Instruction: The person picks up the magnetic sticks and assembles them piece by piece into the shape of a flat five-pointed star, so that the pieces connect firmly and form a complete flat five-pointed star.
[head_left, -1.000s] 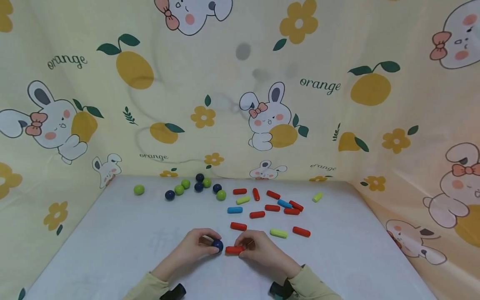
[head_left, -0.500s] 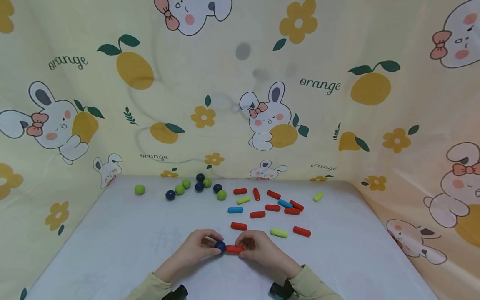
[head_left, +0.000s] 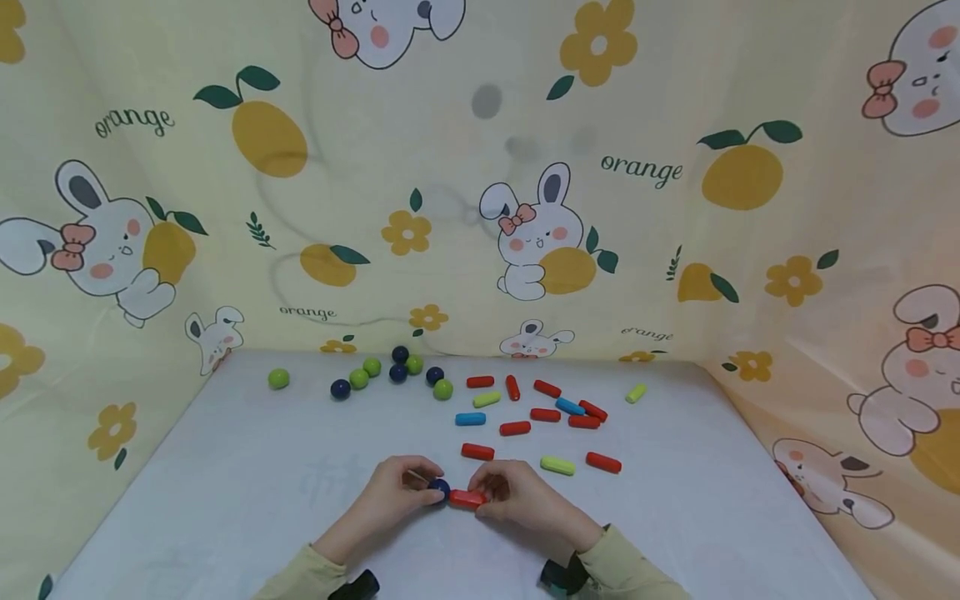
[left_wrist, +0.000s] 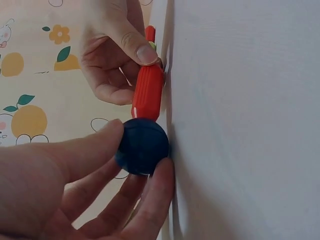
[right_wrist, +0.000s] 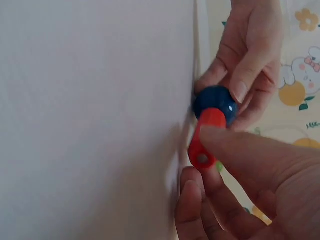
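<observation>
In the head view, my left hand point(head_left: 397, 492) pinches a dark blue ball point(head_left: 440, 490) between thumb and fingers. My right hand point(head_left: 517, 497) holds a red rod point(head_left: 467, 499) by its right end. Ball and rod meet end to end, low over the white table. The left wrist view shows the blue ball point(left_wrist: 144, 146) against the near end of the ridged red rod point(left_wrist: 148, 92). A small grey round spot marks the other end of the red rod point(right_wrist: 202, 150) in the right wrist view, and the blue ball point(right_wrist: 212, 100) sits beyond it.
Several green balls point(head_left: 359, 379) and dark blue balls point(head_left: 341, 389) lie at the table's back left. Red rods point(head_left: 515, 428), blue rods point(head_left: 470, 419) and yellow-green rods point(head_left: 558, 466) are scattered ahead and to the right. A printed cloth point(head_left: 450, 250) hangs behind the white table point(head_left: 225, 500).
My left hand has brought the blue ball rightward until it touches the red rod's left end, closing the gap. The rod now tilts slightly. The scattered balls and rods have stayed put.
</observation>
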